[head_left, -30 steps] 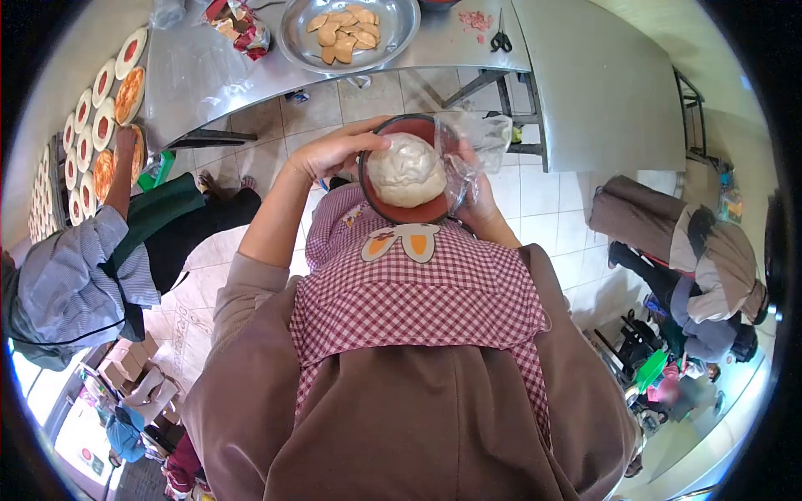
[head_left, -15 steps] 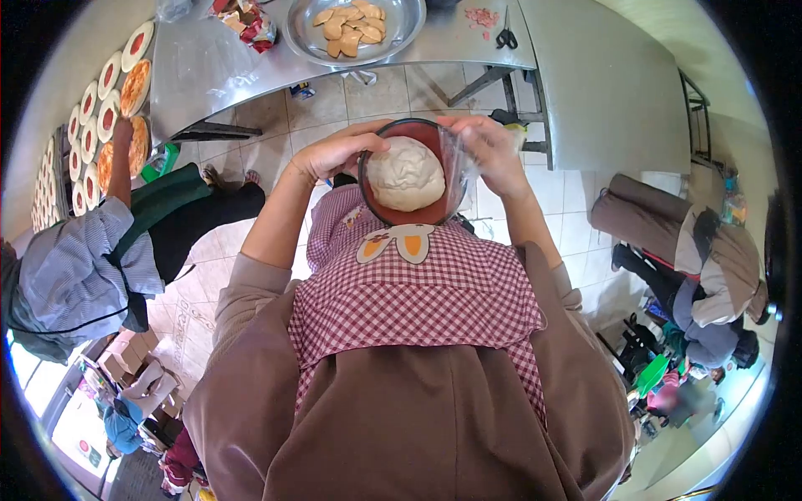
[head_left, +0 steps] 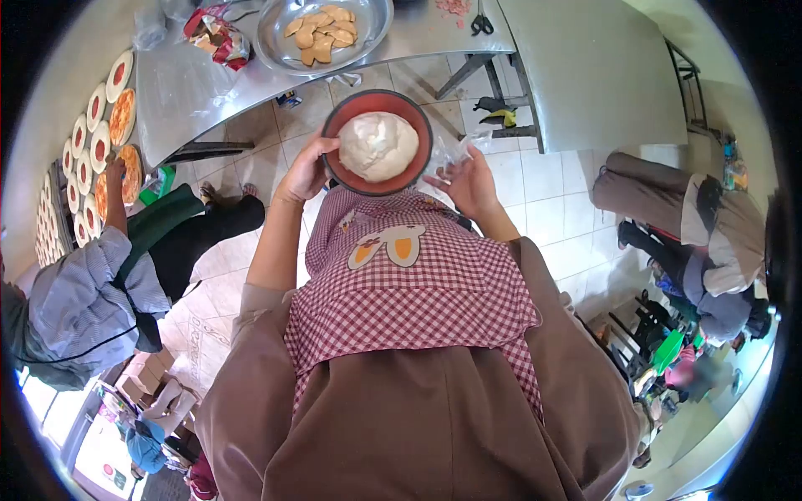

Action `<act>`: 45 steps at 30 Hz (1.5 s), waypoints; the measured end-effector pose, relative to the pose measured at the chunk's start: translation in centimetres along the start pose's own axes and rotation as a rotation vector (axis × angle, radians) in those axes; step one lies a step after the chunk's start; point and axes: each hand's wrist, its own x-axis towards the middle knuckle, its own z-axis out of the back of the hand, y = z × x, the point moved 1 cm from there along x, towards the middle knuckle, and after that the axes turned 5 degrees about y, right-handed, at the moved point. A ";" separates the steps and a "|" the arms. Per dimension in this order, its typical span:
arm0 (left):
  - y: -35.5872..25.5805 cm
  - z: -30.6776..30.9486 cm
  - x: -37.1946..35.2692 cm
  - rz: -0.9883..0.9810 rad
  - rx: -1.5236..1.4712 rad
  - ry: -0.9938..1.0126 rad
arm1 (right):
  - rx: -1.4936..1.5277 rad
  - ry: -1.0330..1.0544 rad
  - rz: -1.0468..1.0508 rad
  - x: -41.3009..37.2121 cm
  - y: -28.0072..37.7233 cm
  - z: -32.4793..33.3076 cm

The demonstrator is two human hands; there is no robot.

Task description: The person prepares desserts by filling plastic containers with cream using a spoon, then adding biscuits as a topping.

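Note:
A round bowl with a reddish inside and dark rim hangs in front of the checkered apron. Inside it rests a pale, smooth ball of dough. My left hand grips the bowl at its left side, thumb over the rim. To the right of the bowl is my right hand, with clear plastic wrap bunched at its fingers; its fingertips sit close to the rim. The dough's top is uncovered.
A metal table ahead bears a steel basin of orange-brown pieces, a red packet and black scissors. At left, a co-worker's hand is over round pizza bases. Another person is at right.
The plastic wrap has come away from the bowl with my right hand, which moved lower. The bowl has shifted left and slightly up, held by my left hand alone, and its dough is now uncovered.

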 end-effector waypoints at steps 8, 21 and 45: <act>0.7 2.5 0.0 -0.240 -0.190 -0.179 | -0.570 -0.219 -0.185 0.0 -2.5 9.4; -0.1 2.6 -0.4 -0.313 -0.286 -0.219 | -1.418 0.377 -0.042 1.3 -3.0 14.3; -11.4 3.3 8.5 -0.024 -0.091 0.062 | -0.443 -0.650 0.465 17.6 10.4 3.4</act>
